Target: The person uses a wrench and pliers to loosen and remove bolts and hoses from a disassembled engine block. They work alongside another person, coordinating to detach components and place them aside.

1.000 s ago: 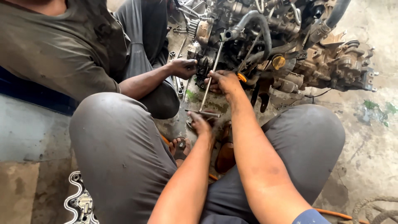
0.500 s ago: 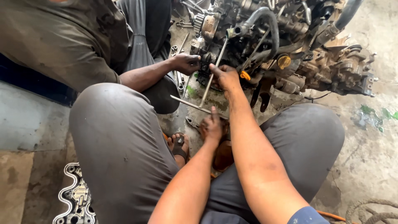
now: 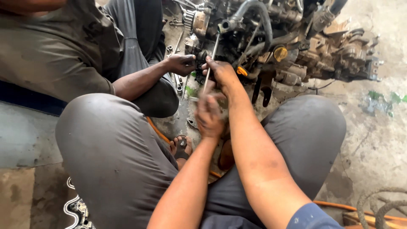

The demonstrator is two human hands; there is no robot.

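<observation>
Gripping the long thin metal rod (image 3: 210,63) that rises against the grimy engine block (image 3: 280,38) on the floor, the right hand (image 3: 220,72) closes near its middle, the left hand (image 3: 208,115) clasps its lower end, so steady, aligned pressure seems wise beside a co-worker's hand (image 3: 181,64).

The blurred left hand (image 3: 208,115) covers the lower end of the thin, straight metal rod (image 3: 210,63), and whether its fingers close on that rod cannot be told; the right hand (image 3: 220,71) hides the rod's middle and the spot where it meets the grimy grey engine block (image 3: 288,38). The engine's top is cut off by the upper edge, as is the upper body of the co-worker in the olive shirt (image 3: 55,55), whose dark, oily hand (image 3: 181,63) masks the part it touches. The white patterned metal gasket (image 3: 76,208) and coiled grey rope (image 3: 381,208) run out past the bottom edge.
</observation>
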